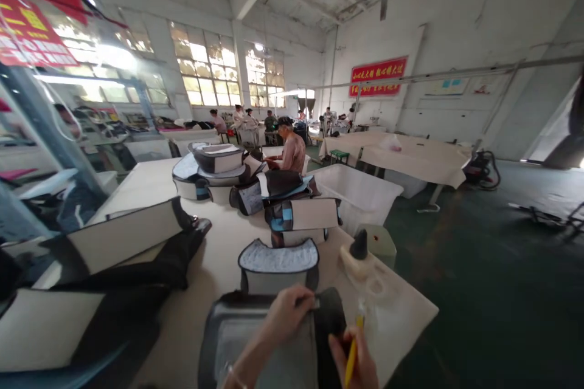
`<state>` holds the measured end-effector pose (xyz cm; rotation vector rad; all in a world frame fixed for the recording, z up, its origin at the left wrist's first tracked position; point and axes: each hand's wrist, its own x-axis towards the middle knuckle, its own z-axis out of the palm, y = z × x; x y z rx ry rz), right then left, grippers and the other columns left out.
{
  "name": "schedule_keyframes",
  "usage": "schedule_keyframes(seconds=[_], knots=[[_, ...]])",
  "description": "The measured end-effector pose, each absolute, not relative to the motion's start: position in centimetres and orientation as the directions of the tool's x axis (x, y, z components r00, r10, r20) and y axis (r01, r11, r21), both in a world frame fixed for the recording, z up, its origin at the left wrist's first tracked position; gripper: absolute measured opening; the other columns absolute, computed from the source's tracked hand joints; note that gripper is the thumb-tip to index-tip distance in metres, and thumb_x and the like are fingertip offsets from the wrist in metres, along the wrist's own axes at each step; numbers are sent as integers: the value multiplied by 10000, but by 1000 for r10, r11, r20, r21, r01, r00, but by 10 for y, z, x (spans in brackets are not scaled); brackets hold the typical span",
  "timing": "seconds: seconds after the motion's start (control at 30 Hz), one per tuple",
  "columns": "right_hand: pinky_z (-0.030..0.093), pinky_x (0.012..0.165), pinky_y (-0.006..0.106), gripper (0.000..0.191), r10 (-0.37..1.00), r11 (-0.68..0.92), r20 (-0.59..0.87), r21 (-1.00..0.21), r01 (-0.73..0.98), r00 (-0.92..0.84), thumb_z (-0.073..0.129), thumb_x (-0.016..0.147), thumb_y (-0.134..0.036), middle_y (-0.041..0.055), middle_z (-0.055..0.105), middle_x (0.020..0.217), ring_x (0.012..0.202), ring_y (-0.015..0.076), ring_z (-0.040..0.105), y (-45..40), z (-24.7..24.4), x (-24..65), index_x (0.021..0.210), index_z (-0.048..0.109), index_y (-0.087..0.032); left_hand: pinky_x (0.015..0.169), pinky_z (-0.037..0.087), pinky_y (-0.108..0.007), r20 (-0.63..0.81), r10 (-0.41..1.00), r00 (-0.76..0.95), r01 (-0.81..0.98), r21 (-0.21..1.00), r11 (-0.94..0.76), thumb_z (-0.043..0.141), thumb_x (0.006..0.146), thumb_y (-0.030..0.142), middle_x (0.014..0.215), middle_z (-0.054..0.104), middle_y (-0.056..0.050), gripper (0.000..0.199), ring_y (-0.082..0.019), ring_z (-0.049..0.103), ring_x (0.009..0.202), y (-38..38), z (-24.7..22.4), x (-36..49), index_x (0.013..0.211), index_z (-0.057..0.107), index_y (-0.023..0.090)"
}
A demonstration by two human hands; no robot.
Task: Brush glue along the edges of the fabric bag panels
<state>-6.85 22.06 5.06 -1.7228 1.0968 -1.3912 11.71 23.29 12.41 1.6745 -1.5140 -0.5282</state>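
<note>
In front of me on the table lies a black and grey sewn cover piece (267, 340). My left hand (289, 313) is closed on its upper edge, thumb and fingers pinched together near the black corner flap. My right hand (353, 355) grips a yellow-handled brush (350, 366), its pale tip pointing up and away from me. The fingers of that hand are beside the black right side of the piece. Just beyond stands another cover piece (278, 255) with a mottled light top and dark binding. A dark cone on a cream block (358, 258) sits to the right.
More sewn pieces lie at left (128, 237) and in stacks farther along the table (314, 213). A white plastic bin (351, 191) stands beyond the table's right side. One person (292, 149) sits across, with several others farther back. Green floor (469, 273) extends right.
</note>
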Motion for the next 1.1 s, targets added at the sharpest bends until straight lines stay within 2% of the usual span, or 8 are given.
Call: schedule_keyframes(seconds=[0.07,0.2,0.33,0.47,0.63,0.87,1.0,1.1], knots=[[458,514,259,327,-928,-367,341,-905,-215,151,487,904,-542,-27,517,617,530,144,527,224,65,-89,792,494,-234,821,445,-261,184,-969,162,-606,794,50,538,852,322,932,730,-29,245,-189,644,905,231,123,116,934,737,205],[442,528,263,479,-946,-323,303,-920,-224,119,380,951,-563,-19,524,660,553,147,503,227,111,-129,1209,535,-190,809,450,-266,112,-986,123,-549,835,26,552,823,337,888,733,-19,269,-181,639,846,222,116,114,951,738,192],[460,545,243,404,-942,-330,309,-926,-185,134,515,912,-543,-28,538,622,556,130,517,235,148,-137,1089,606,-191,730,453,-259,82,-991,109,-511,860,15,546,813,396,803,714,-17,318,-167,617,759,218,104,113,927,735,167],[435,472,240,364,-905,-385,335,-908,-167,264,589,877,-517,-28,576,596,474,124,512,236,160,-113,1015,596,-180,743,461,-251,107,-990,95,-504,862,45,542,801,397,874,723,-31,332,-169,620,810,217,98,111,941,736,166],[489,660,299,351,-730,-682,564,-631,-369,385,505,923,-500,59,665,759,646,175,610,222,154,-81,875,620,-172,762,464,-255,142,-985,93,-521,850,74,515,808,348,844,719,-37,308,-169,617,794,221,103,106,904,739,160],[473,695,284,288,-634,-770,643,-474,-428,428,441,968,-394,71,671,830,746,183,634,211,146,-78,917,615,-170,781,456,-261,156,-972,175,-562,827,31,533,819,314,881,728,-38,255,-178,626,820,226,111,102,886,741,183],[478,714,291,323,-713,-689,643,-568,-450,280,491,930,-467,68,682,813,728,188,636,178,151,-93,911,627,-175,799,448,-272,126,-968,216,-587,809,-26,535,828,300,915,735,-36,241,-189,635,862,228,116,103,925,731,199],[462,631,277,398,-868,-480,475,-734,-481,141,525,879,-557,28,666,675,586,173,610,142,147,-114,926,637,-178,814,429,-288,99,-969,227,-609,791,-62,497,850,272,918,730,-37,237,-196,631,889,230,124,103,923,712,204]])
